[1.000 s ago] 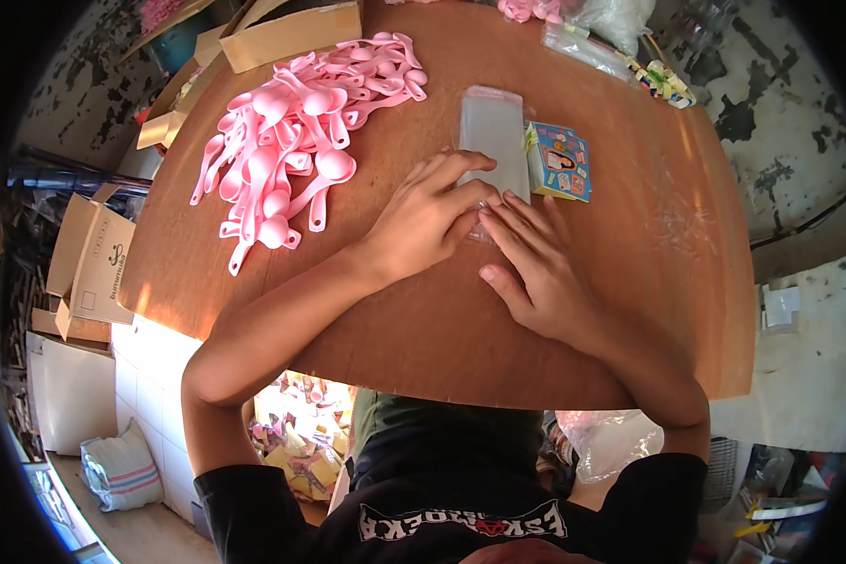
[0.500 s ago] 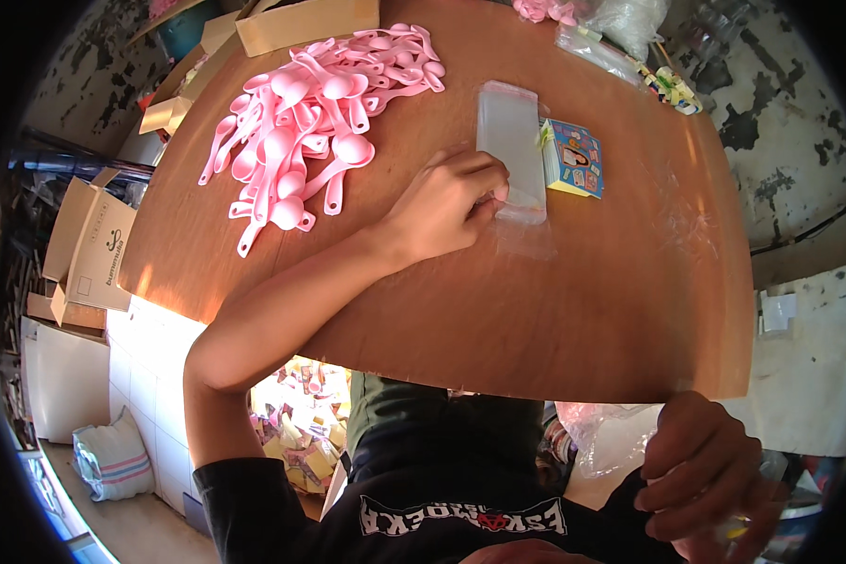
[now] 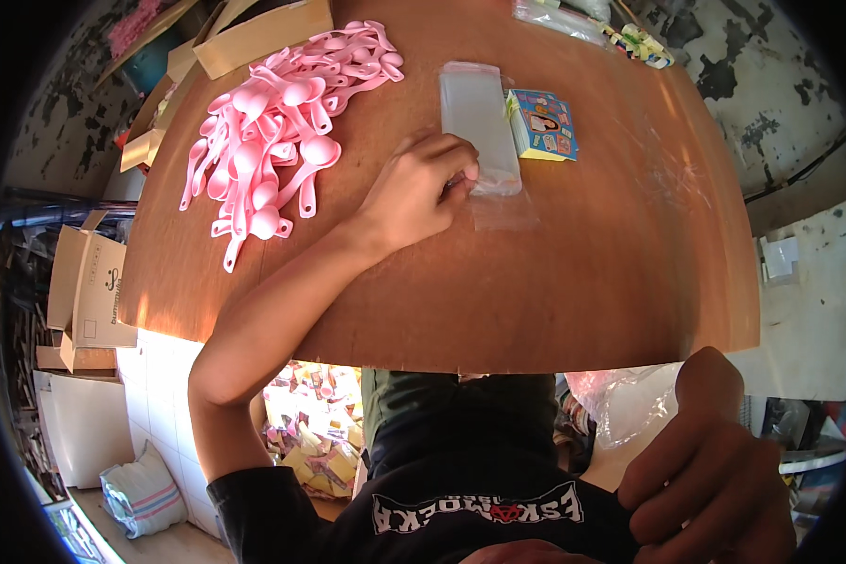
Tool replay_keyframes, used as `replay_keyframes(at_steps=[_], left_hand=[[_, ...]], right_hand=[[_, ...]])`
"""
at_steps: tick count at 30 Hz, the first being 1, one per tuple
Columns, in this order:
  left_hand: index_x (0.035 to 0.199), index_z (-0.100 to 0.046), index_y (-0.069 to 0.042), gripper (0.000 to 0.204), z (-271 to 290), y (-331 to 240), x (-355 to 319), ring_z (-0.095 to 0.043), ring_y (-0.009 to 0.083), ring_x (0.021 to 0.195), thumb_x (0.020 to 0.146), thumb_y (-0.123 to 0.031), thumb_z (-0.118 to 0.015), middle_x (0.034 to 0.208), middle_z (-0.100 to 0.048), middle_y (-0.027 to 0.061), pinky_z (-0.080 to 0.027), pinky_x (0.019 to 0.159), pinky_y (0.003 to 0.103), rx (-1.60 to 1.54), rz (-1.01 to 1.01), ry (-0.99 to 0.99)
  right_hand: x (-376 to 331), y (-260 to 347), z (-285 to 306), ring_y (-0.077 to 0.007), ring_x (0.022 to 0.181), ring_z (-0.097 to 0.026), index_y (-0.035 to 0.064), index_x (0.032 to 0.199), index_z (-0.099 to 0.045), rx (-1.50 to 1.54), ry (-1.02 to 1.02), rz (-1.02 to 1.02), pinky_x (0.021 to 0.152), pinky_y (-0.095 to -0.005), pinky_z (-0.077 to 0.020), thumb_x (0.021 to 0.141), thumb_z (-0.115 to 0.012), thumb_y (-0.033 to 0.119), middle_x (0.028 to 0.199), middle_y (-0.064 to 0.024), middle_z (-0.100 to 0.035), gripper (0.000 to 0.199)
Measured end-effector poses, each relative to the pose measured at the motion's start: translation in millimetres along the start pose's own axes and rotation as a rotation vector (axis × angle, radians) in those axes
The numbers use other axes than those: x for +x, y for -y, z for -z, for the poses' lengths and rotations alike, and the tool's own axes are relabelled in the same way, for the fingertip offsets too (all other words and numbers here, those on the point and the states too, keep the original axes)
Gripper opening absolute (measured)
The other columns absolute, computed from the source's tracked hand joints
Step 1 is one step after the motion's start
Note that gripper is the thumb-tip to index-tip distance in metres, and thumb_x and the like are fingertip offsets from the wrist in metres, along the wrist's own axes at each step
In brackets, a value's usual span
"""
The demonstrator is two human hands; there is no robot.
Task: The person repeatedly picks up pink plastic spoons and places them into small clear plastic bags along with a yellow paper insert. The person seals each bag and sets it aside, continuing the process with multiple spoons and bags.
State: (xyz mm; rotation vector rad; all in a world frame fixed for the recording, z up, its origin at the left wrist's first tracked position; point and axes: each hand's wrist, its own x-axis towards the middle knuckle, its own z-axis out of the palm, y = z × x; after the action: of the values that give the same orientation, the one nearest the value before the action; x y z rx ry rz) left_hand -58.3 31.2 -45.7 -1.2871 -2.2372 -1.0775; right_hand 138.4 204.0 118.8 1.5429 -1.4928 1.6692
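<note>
The left hand [image 3: 413, 193] is laid on the brown table [image 3: 573, 282], its fingers curled together and its fingertips [image 3: 460, 174] pressed on the near end of a stack of clear bags [image 3: 477, 122]. The stack is set lengthwise near the middle of the table, with one loose clear bag [image 3: 503, 209] lying just in front of it, touching the stack's near edge. A small colourful box [image 3: 542, 125] is placed right against the stack's right side. A heap of pink spoons [image 3: 277, 132] is spread to the left of the hand, near it but apart. Cardboard boxes [image 3: 254, 38] are seen at the table's far left edge, and more clear packets [image 3: 559, 17] at the far edge.

The right hand [image 3: 714, 479] is held low, below the table's near edge and well apart from the stack; its fingers are loosely curled and close together, and nothing can be seen held in them
</note>
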Motion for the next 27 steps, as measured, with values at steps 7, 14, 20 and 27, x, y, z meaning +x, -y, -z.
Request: replay_keyframes(at_steps=[7,14,20,27], left_hand=[[0.087,-0.058,-0.003,0.018,0,0,1,-0.062,0.0337,0.095,0.073,0.005,-0.067,0.103,-0.066,0.0129,-0.046,0.091,0.042,0.008,-0.015,-0.008],[0.087,-0.058,-0.003,0.017,4,3,-5,-0.063,0.0315,0.09,0.073,0.006,-0.064,0.103,-0.066,0.0134,-0.05,0.082,0.04,-0.059,0.044,-0.003],[0.087,-0.059,-0.002,0.016,4,-4,3,-0.064,0.0312,0.088,0.073,0.004,-0.064,0.102,-0.066,0.014,-0.05,0.08,0.04,-0.143,0.129,0.022],[0.097,-0.066,-0.001,0.018,6,-4,5,-0.066,0.03,0.092,0.08,-0.003,-0.071,0.099,-0.069,0.0132,-0.05,0.084,0.039,-0.124,-0.091,-0.135]], right_hand=[[-1,2,-2,-0.0129,0.041,-0.041,0.0351,0.141,-0.038,-0.049,0.039,-0.005,0.046,-0.0284,-0.039,0.089,-0.056,0.061,0.063,-0.0029,-0.059,0.061],[-38,-35,17,-0.0237,0.055,-0.055,0.0104,0.11,-0.067,-0.889,0.38,-0.352,0.054,-0.0334,-0.0464,0.079,-0.078,0.029,0.072,-0.002,-0.061,0.037],[-86,-120,48,-0.0197,0.074,-0.057,0.0115,0.1,-0.068,-1.396,0.332,-0.325,0.058,-0.0332,-0.0484,0.074,-0.078,0.022,0.091,-0.0011,-0.056,0.03],[-68,-139,57,-0.0237,0.073,-0.06,0.0062,0.085,-0.068,-1.155,0.072,-0.312,0.062,-0.0357,-0.0489,0.079,-0.07,0.005,0.079,-0.0064,-0.061,0.006]])
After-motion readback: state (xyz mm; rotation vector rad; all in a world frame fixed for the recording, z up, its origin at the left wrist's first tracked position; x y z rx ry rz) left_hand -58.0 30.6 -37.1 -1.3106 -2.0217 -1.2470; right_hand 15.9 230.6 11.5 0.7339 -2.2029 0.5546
